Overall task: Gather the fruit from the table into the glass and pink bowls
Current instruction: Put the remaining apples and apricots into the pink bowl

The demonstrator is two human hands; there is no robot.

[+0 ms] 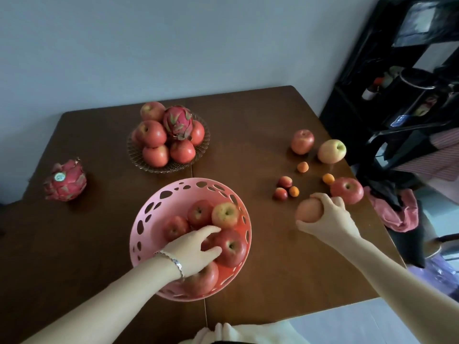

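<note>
The pink perforated bowl [159,202] at the front centre holds several red apples and a yellow-red one [224,214]. My left hand [195,248] is inside it, fingers draped over a red apple [208,240]. Right of the bowl, my right hand [332,219] grips a pale orange-pink apple [306,211] just above the table. The glass bowl [133,157] at the back holds several apples and a dragon fruit [177,122]. Loose on the table are a dragon fruit [65,181], a red apple [302,141], a yellow-green apple [331,151], another red apple [347,189] and several small apricots and plums [285,181].
The brown table [248,115] stands against a pale wall. A black shelf unit [397,95] with bottles stands close to its right edge. A pink cloth [400,212] hangs by the table's right corner, near the loose red apple.
</note>
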